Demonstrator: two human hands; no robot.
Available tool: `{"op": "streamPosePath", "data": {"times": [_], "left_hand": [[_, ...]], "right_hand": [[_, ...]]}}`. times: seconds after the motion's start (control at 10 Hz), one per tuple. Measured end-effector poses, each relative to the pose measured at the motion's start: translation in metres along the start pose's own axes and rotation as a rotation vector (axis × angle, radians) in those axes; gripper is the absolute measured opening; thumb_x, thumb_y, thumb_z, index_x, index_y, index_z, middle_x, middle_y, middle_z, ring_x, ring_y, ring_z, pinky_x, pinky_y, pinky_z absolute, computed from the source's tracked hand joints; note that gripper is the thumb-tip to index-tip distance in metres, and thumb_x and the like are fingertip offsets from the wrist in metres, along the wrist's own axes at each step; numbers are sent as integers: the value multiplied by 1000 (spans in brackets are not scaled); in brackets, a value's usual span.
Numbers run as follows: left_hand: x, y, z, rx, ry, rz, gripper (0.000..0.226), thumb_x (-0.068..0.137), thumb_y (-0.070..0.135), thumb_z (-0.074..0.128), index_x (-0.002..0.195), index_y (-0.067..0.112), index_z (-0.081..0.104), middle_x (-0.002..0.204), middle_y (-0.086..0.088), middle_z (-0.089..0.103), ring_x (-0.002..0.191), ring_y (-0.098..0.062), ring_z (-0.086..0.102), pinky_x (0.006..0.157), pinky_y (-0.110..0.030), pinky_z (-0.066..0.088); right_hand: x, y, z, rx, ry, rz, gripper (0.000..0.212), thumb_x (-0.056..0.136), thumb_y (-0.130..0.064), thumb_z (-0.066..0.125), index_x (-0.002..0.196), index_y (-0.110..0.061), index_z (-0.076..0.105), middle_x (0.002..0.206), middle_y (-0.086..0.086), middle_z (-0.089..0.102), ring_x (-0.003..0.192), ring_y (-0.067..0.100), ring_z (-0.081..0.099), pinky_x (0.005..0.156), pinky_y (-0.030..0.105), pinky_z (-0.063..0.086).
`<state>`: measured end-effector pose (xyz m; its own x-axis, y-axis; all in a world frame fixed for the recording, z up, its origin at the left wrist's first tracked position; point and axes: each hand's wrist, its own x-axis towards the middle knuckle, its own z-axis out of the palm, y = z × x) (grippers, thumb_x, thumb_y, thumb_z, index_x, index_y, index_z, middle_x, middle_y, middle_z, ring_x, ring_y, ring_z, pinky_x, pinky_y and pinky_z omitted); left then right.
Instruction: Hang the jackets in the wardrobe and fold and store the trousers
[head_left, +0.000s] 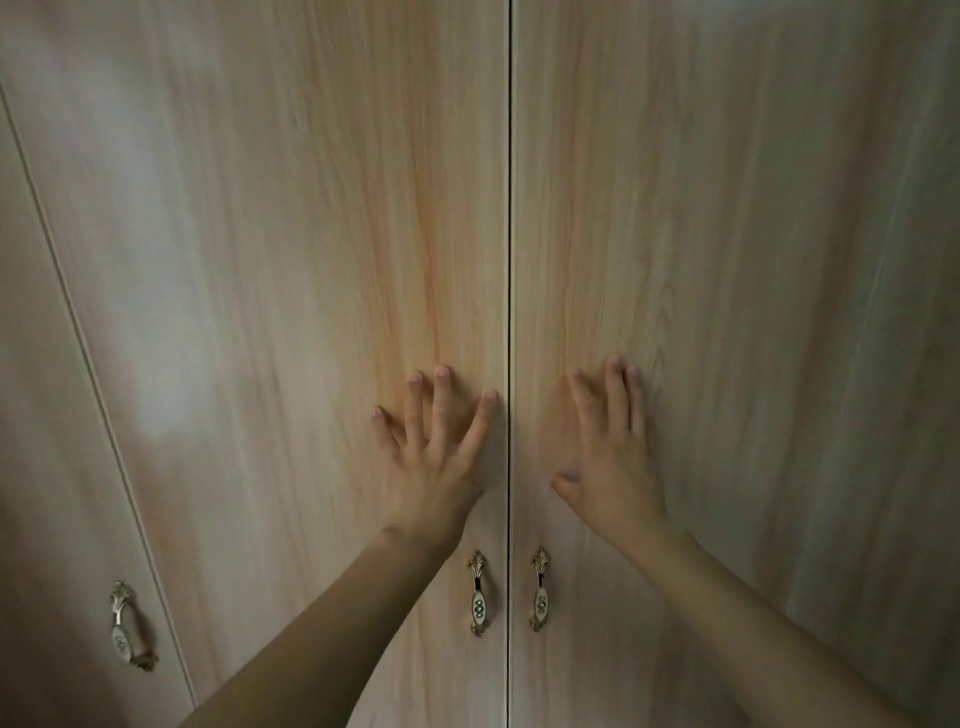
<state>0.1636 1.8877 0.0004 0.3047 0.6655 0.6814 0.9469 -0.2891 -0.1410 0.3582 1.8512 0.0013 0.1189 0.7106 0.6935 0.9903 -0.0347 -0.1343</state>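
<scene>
Forearms: bare, entering from the lower edge, one from the lower left and one from the lower right, both angled up toward the centre seam.
Left hand: flat against the left centre door, fingers straight and spread wide, holding nothing; index fingertip just beside the seam.
Right hand: flat against the right centre door, fingers straight and closer together, thumb pointing toward the seam, holding nothing; slightly blurred.
Left handle: ornate gold metal with a pale oval inset, mounted upright on the left centre door just beside the seam, below the left wrist, untouched.
Right handle: matching design, on the right centre door just across the seam, below the right hand, untouched.
Far-left handle: same style, tilted by the wide lens, on the neighbouring door at the lower left, well apart from both hands.
Left centre door: light wood grain, closed, meeting its partner along the seam.
Right centre door: same wood grain, closed.
Seam: thin dark vertical line between the two centre doors, running from top to bottom.
Neighbouring door: same finish, at the far left, set off by a slanted joint line.
Wardrobe: fills the whole view, all visible doors closed.
Jackets and trousers: not in view.
</scene>
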Motion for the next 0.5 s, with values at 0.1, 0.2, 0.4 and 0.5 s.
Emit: {"op": "streamPosePath", "data": {"times": [0.1,0.2,0.4,0.5], "left_hand": [[-4,-5,-17,-108,-85,19,102,73,68,70,154,37,16,165,-13,-2,150,-41,-1,108,-72,24],[-9,-11,-40,-292,-117,-30,84,87,70,51,153,39,8,165,1,-9,152,-28,-10,116,-65,17],[-30,-36,-64,-529,-245,-219,70,94,67,37,151,28,24,165,2,5,151,-27,3,116,-60,22],[-48,-56,-60,-567,-282,-245,76,95,65,36,156,25,15,166,1,7,151,-29,6,117,-58,23]], "right_hand": [[-2,0,-21,14,-68,-34,120,69,-46,83,156,-19,5,164,14,-3,152,32,1,117,52,29],[-10,-5,-37,79,-122,-34,105,78,-44,75,155,-19,7,163,12,6,151,30,11,112,54,33],[-34,-26,-63,157,-232,6,85,89,-46,63,154,-15,18,164,9,11,151,25,9,117,50,25],[-47,-41,-69,179,-247,1,82,91,-45,62,154,-16,19,163,9,15,151,22,9,118,45,23]]}}
